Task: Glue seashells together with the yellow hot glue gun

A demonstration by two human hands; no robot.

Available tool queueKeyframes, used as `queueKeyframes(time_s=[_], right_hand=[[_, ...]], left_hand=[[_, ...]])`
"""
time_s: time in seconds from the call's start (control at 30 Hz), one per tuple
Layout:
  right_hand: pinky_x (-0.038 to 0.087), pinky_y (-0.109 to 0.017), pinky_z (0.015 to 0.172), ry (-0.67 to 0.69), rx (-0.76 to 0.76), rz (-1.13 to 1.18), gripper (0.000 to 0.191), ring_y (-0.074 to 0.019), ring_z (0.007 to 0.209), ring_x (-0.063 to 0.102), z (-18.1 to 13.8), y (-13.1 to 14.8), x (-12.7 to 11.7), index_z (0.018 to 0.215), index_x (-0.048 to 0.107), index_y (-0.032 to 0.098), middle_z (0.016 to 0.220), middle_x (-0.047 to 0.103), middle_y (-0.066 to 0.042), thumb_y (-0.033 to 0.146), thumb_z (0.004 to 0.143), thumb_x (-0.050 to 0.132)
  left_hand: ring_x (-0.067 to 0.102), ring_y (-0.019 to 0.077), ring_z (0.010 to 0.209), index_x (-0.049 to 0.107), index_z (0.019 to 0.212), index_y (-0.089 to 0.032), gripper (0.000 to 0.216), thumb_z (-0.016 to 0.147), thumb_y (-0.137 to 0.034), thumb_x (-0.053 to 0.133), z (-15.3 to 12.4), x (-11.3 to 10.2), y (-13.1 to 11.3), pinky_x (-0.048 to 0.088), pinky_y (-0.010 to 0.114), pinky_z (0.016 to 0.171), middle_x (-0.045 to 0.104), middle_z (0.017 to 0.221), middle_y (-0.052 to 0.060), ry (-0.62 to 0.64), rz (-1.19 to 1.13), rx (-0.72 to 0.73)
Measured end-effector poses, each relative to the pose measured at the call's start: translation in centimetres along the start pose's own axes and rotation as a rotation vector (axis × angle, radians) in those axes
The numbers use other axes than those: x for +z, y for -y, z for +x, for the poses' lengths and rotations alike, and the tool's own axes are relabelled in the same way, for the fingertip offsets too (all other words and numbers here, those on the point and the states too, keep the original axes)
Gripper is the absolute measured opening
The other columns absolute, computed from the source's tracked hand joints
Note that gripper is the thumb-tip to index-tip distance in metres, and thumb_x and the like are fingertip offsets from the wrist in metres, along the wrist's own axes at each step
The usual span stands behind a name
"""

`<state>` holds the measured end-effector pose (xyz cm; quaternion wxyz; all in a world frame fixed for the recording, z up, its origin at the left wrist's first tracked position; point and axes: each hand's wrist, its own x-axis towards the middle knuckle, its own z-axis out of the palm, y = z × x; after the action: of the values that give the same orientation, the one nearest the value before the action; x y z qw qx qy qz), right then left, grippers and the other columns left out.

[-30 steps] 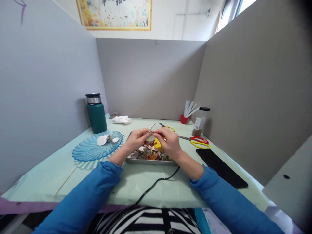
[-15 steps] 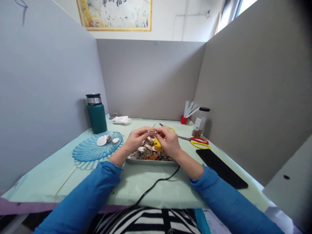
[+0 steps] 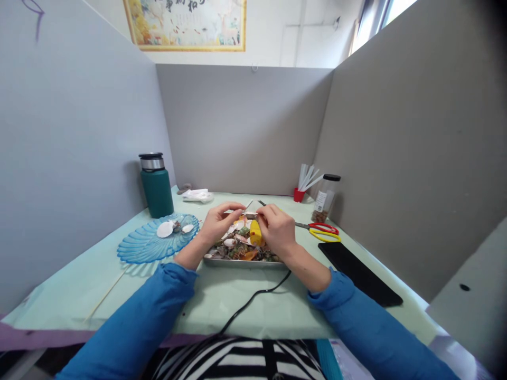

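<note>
A small pale piece sits between the fingertips of the left hand and right hand; whether either pinches it, I cannot tell. At six o'clock lie seashells and a yellow glue gun in a metal tray; at nine, a blue scalloped plate; at three, scissors.

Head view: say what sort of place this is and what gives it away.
Probably a partitioned craft workspace: gray panels enclose a table on three sides, a shallow tray on it holds what look like shells, and scissors with red and yellow handles lie nearby.
</note>
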<state>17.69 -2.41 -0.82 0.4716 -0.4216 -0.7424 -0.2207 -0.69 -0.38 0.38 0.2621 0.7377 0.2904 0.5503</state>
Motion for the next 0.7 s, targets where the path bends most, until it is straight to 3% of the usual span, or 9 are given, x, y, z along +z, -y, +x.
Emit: queueKeyframes(time_s=[0.2, 0.43, 0.7], right_hand=[[0.035, -0.027, 0.067, 0.07, 0.004, -0.087, 0.011, -0.0174, 0.075, 0.056, -0.14, 0.03, 0.24, 0.084, 0.061, 0.02, 0.084, 0.064, -0.004, 0.021, 0.086, 0.051], [0.034, -0.028, 0.062, 0.131, -0.003, -0.067, 0.009, -0.018, 0.072, 0.054, -0.16, 0.17, 0.19, 0.082, 0.059, 0.019, 0.084, 0.063, -0.006, 0.023, 0.086, 0.052], [0.035, -0.028, 0.065, 0.144, 0.019, -0.006, 0.006, -0.0187, 0.074, 0.055, -0.19, 0.28, 0.28, 0.085, 0.057, 0.018, 0.082, 0.062, -0.006, 0.021, 0.084, 0.052]], left_hand=[[0.062, 0.0177, 0.086, 0.07, 0.083, -0.015, 0.021, 0.079, -0.033, 0.06, -0.21, 0.25, -0.47, 0.049, 0.027, 0.076, 0.069, 0.09, 0.008, 0.02, 0.165, 0.106], [0.061, 0.0158, 0.071, 0.07, 0.078, -0.016, 0.024, 0.078, -0.037, 0.06, -0.26, 0.36, -0.76, 0.047, 0.024, 0.066, 0.07, 0.075, 0.004, 0.049, 0.245, 0.0], [0.06, 0.0142, 0.067, 0.07, 0.083, -0.014, 0.026, 0.079, -0.036, 0.057, -0.27, 0.24, -0.59, 0.045, 0.022, 0.062, 0.07, 0.077, 0.004, 0.091, 0.29, -0.02]])
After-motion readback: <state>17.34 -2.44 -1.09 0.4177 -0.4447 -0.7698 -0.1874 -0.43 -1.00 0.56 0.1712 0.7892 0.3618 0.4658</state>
